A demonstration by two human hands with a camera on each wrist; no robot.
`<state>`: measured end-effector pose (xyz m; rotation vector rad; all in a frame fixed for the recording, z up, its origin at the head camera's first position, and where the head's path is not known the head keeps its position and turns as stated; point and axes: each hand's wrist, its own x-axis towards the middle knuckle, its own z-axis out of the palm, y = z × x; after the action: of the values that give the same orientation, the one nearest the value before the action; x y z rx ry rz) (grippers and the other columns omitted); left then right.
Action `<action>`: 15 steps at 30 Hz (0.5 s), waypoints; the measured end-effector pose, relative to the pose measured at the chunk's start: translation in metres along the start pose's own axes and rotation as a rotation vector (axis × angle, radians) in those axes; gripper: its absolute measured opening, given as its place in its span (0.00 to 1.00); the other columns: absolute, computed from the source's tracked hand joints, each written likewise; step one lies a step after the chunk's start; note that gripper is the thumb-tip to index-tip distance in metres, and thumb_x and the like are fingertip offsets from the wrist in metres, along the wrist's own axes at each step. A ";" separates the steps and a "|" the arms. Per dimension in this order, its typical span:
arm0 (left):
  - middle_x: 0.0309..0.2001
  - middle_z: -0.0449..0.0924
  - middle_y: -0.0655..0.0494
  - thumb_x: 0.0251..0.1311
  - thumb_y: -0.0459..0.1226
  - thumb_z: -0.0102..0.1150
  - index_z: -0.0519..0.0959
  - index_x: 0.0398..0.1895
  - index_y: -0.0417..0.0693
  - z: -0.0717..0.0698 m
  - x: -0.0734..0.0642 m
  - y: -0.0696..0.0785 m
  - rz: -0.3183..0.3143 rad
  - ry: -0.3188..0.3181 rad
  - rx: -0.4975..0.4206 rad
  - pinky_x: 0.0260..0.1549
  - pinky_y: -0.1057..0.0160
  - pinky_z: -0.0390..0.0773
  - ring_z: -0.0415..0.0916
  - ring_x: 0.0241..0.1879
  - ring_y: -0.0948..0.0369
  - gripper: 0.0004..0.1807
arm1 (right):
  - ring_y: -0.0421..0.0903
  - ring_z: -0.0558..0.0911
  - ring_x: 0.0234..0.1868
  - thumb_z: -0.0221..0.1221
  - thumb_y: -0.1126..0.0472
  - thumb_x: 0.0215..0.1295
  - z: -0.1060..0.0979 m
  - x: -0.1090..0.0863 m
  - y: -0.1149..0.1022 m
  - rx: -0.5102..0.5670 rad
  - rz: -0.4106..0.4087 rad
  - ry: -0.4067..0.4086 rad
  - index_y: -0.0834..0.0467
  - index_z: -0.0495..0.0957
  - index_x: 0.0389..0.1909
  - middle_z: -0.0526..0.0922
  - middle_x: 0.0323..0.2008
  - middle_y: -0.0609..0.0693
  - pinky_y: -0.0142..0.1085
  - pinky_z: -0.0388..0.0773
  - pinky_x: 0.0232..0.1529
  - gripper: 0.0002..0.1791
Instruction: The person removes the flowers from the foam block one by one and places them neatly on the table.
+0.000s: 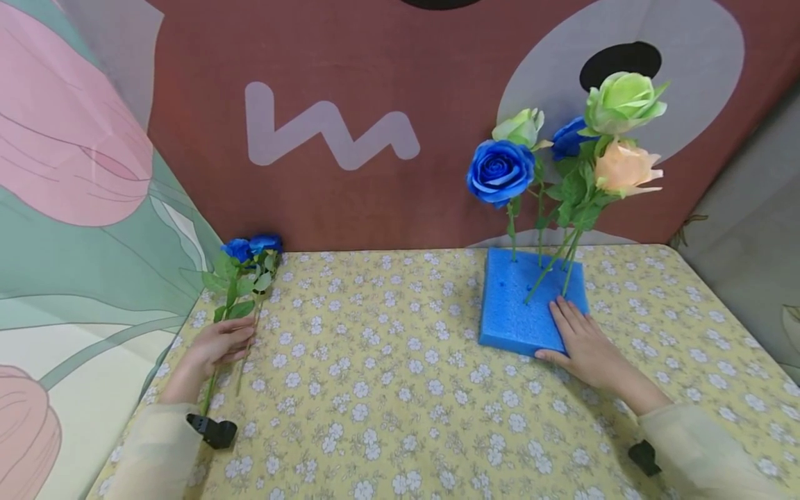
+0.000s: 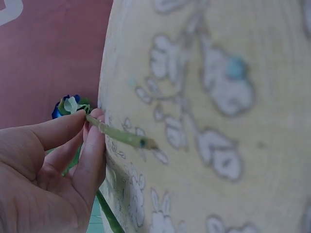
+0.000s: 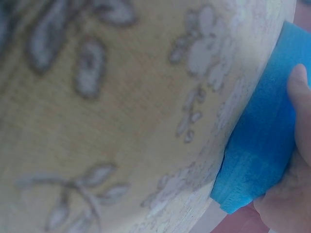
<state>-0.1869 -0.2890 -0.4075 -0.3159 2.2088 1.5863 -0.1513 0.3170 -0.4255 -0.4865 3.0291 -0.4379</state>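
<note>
At the table's left side my left hand (image 1: pixel 223 342) pinches the thin stem of a blue rose (image 1: pixel 267 242) between thumb and fingertips. The cut end of that stem (image 2: pixel 121 137) points toward the camera in the left wrist view. A second blue rose (image 1: pixel 237 250) lies beside it, its stem passing under the hand. On the right, my right hand (image 1: pixel 584 345) rests on a blue foam block (image 1: pixel 512 316), fingers extended over the top and thumb along the front side. Several roses stand in the foam, among them a blue rose (image 1: pixel 500 171) and a peach rose (image 1: pixel 627 167).
Two pale green roses, the taller one (image 1: pixel 625 104) at the right, also rise from the block. A yellow floral cloth (image 1: pixel 375 389) covers the table. Behind it stands a reddish-brown printed backdrop (image 1: pixel 325 208), with another printed panel (image 1: pixel 69 264) at the left.
</note>
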 end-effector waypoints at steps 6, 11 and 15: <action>0.28 0.82 0.76 0.70 0.38 0.49 0.54 0.70 0.30 0.000 0.001 -0.001 -0.015 0.031 -0.022 0.32 0.74 0.84 0.81 0.30 0.76 0.32 | 0.70 0.46 0.73 0.55 0.38 0.64 -0.001 0.000 0.000 0.004 0.008 -0.011 0.69 0.42 0.73 0.44 0.72 0.73 0.69 0.49 0.67 0.53; 0.28 0.80 0.75 0.69 0.37 0.50 0.56 0.69 0.29 0.002 0.002 -0.002 -0.020 0.055 0.001 0.33 0.74 0.84 0.80 0.30 0.77 0.31 | 0.71 0.46 0.73 0.55 0.38 0.64 -0.001 0.000 0.000 0.001 0.001 -0.002 0.70 0.42 0.73 0.44 0.72 0.73 0.69 0.49 0.67 0.53; 0.29 0.78 0.77 0.69 0.38 0.50 0.57 0.69 0.29 0.002 0.001 -0.001 -0.020 0.068 0.021 0.34 0.74 0.83 0.79 0.30 0.78 0.31 | 0.71 0.46 0.72 0.55 0.38 0.64 -0.001 0.000 -0.001 0.003 0.001 -0.003 0.70 0.42 0.73 0.44 0.72 0.73 0.69 0.49 0.67 0.53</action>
<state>-0.1871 -0.2872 -0.4098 -0.3900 2.2645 1.5634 -0.1507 0.3166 -0.4241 -0.4853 3.0253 -0.4409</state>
